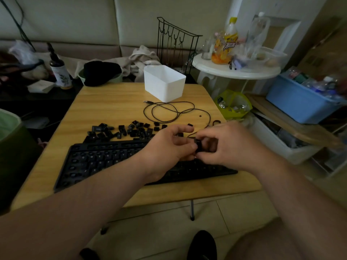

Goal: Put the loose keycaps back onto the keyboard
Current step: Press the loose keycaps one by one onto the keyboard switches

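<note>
A black keyboard lies across the near part of the wooden table. Several loose black keycaps are scattered just behind it. Both hands hover over the keyboard's right half. My right hand pinches a black keycap between thumb and fingers. My left hand touches the same keycap with thumb and fingertips, its other fingers curled. The keyboard area under the hands is hidden.
A white plastic bin stands at the table's far side, with the coiled black keyboard cable in front of it. A round white side table with bottles and a blue crate stand to the right.
</note>
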Motion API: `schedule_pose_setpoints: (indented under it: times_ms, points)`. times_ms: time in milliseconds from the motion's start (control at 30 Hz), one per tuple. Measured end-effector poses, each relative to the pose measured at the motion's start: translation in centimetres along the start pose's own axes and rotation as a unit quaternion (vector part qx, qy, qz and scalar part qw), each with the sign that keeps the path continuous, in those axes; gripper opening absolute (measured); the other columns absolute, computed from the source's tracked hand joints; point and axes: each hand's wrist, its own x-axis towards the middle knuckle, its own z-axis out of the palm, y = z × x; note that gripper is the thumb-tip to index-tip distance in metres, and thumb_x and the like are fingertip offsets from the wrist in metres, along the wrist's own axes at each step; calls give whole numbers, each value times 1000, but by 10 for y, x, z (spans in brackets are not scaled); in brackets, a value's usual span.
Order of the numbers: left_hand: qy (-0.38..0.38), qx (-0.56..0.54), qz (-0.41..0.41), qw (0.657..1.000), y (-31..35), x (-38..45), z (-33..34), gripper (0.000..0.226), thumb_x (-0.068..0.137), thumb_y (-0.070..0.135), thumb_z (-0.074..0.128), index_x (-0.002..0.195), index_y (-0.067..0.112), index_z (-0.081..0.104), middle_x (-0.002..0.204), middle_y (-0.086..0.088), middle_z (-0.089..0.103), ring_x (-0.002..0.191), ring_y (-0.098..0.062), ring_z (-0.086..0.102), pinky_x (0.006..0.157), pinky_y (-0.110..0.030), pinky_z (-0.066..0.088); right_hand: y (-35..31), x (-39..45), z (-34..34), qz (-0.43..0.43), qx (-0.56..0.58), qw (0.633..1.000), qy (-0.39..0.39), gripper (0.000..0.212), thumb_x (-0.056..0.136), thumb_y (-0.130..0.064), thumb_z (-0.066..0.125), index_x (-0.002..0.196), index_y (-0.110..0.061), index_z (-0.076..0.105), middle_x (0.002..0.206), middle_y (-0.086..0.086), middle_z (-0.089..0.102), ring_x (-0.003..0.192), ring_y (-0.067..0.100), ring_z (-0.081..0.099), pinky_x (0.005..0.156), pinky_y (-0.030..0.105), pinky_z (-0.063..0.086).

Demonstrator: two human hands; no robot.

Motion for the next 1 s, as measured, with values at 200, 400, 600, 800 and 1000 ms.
schedule_pose_setpoints:
  times_ms: [200, 400, 600, 800, 1000]
  points:
    - [-64, 216, 70, 972, -12, -5, 12, 44, 100, 15, 68, 138, 35, 60, 127, 21, 64, 108, 3, 67, 97, -21, 56, 59, -27, -24, 146, 48, 987, -39, 29, 78, -31, 89, 101, -39, 74, 74, -14, 70, 65, 1, 63, 68, 30, 53]
    - [-85, 619, 269, 733, -46, -1, 3, 32, 99, 37, 64, 130, 37, 69, 133, 14, 59, 125, -13, 48, 107, -40, 44, 89, -51, -9, 194, 37, 972, -125, 40, 79, -32, 89, 116, -35, 75, 76, -13, 71, 66, 2, 64, 74, 36, 58]
    - [-86, 632, 281, 717, -51, -1, 6, 39, 101, 48, 55, 138, 37, 64, 134, 14, 55, 125, -13, 46, 102, -39, 39, 92, -53, -1, 180, 31, 977, -111, 49, 78, -34, 89, 124, -33, 73, 81, -15, 71, 71, -1, 64, 71, 24, 54]
    - [-92, 642, 278, 709, -54, 0, 4, 41, 100, 50, 54, 138, 38, 63, 136, 15, 54, 127, -13, 45, 102, -40, 41, 86, -45, -1, 179, 11, 973, -143, 47, 79, -39, 88, 123, -37, 72, 81, -16, 71, 74, -4, 63, 69, 23, 51]
    - [-96, 645, 279, 705, -52, 0, 5, 43, 99, 51, 55, 139, 37, 63, 138, 14, 55, 128, -14, 45, 104, -41, 41, 73, -37, -4, 181, -10, 970, -163, 44, 81, -34, 87, 122, -36, 72, 82, -16, 71, 75, -9, 60, 65, 21, 45]
